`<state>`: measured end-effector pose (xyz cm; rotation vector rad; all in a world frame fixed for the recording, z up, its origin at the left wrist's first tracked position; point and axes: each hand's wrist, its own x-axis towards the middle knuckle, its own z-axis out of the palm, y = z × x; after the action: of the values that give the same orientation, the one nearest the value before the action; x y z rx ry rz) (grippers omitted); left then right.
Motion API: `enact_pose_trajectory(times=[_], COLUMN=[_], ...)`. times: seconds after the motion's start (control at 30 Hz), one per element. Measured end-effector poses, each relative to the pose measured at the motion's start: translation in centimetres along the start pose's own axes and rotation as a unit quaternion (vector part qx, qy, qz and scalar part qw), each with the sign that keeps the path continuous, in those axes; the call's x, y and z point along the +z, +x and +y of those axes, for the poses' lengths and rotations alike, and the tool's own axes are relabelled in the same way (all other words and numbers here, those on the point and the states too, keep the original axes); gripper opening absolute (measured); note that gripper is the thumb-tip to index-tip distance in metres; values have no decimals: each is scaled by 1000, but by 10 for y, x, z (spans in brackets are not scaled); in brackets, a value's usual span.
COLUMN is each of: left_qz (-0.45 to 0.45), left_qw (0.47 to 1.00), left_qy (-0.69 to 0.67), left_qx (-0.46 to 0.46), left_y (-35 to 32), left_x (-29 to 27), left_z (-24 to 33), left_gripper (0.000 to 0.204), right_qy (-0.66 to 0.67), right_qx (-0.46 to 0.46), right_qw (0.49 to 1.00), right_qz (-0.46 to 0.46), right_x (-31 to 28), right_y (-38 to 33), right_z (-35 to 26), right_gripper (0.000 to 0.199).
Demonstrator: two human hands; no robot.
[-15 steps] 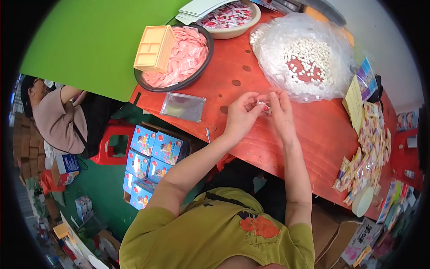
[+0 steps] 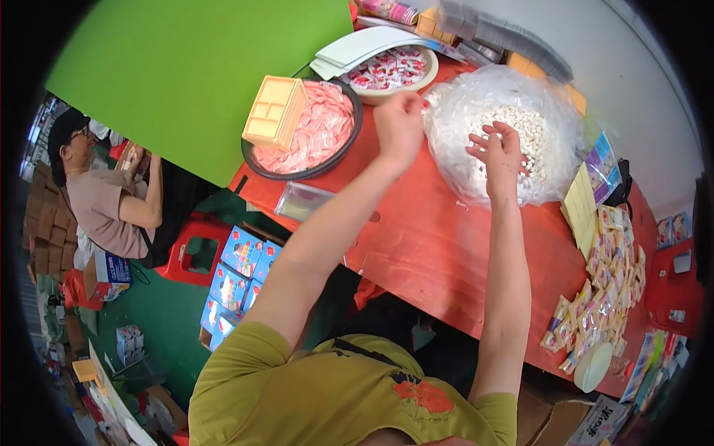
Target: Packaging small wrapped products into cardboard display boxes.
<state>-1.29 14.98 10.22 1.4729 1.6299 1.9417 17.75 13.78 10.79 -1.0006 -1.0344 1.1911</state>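
White pellets [image 2: 537, 141] lie in a spread clear plastic bag [image 2: 454, 149], apparently to keep them gathered; the right hand [image 2: 500, 152], fingers loosely parted, hovers above. Whether the left hand [image 2: 400, 132], near the cream bowl [image 2: 432, 71], grips anything is unclear.

Two hands [image 2: 401, 134] near centre; two bowls [image 2: 296, 174], upper middle; one bag [image 2: 457, 149], upper right (white bits [image 2: 537, 137] past counting); one co-worker [image 2: 110, 197], left.

Obstructions noted: cream basin [image 2: 433, 70] just beyond the fingers of the left hand [image 2: 400, 130], black basin [image 2: 309, 172] to their left, plastic bag [image 2: 450, 141] beneath those of the right hand [image 2: 501, 157]; red tabletop [image 2: 416, 253] affords passage on the body side of both.
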Motion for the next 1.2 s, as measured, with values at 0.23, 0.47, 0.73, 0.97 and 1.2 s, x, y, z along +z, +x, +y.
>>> enact_pose_trajectory(times=[0.23,0.47,0.73,0.97,1.2], left_qz=[-122,-106,-270,-276,-153], left_qw=[947,843,851,724,732], left_qy=[295,522,450,601,554], left_qx=[42,73,-33,196,365], left_y=[98,184,239,227,235], left_x=[23,4,-22,-16,-1], left_z=[-44,-73,-85,-64,-23], left_gripper=[17,25,59,20,9], right_qy=[-540,-463,-448,-471,-491], right_qx=[-306,-161,-164,-181,-206], right_qw=[780,865,873,858,842], right_qz=[80,-106,-106,-101,-94], right_x=[-104,-60,-74,-72,-61], right_y=[31,-112,-105,-108,-113], right_z=[64,81,80,76,77], right_gripper=[45,42,35,29,28])
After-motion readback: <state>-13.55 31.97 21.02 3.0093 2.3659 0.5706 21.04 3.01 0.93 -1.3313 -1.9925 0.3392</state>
